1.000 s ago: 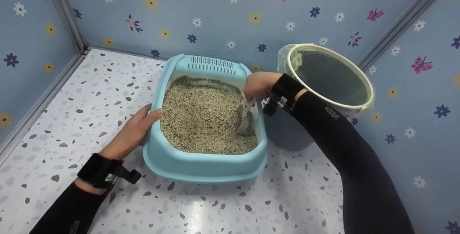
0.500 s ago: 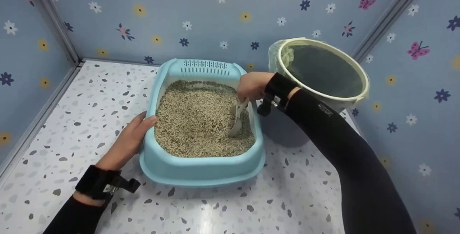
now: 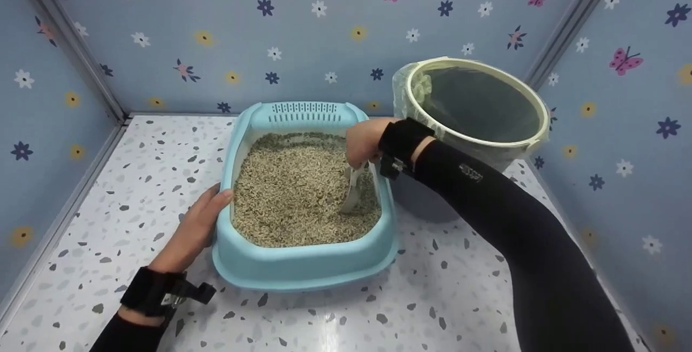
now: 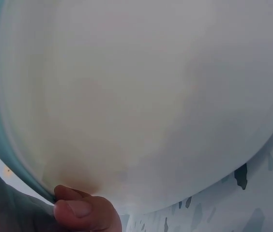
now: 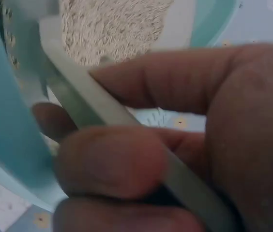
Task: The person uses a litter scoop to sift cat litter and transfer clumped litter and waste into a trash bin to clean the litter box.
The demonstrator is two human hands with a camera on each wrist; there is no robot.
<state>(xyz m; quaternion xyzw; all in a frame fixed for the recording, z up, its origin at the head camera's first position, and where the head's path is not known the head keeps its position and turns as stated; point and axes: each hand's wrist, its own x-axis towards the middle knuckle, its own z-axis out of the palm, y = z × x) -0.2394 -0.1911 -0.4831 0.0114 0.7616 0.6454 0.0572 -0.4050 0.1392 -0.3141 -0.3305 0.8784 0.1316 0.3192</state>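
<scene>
A light-blue litter box (image 3: 303,268) stands on the speckled surface, holding beige granular litter (image 3: 292,195). My left hand (image 3: 194,225) grips its left side, the thumb lying over the rim. Curled fingertips (image 4: 85,212) show at the edge of the box's pale wall in the left wrist view. Inside the box at the right, my right hand (image 3: 366,141) holds a pale litter scoop (image 3: 352,195) by its handle (image 5: 105,104), between thumb and curled fingers. The scoop points down, its lower end at the litter close to the right wall. The hand hides the upper handle.
Behind my right forearm, close to the box's right side, is a round bin (image 3: 476,141) with a pale rim and a clear liner. Flower-patterned blue walls (image 3: 313,44) enclose the back and both sides. Speckled flooring (image 3: 178,152) extends left of the box.
My right hand and the scoop have shifted left, a little away from the box's right wall. The left hand keeps its grip on the box. The head view has tilted up slightly.
</scene>
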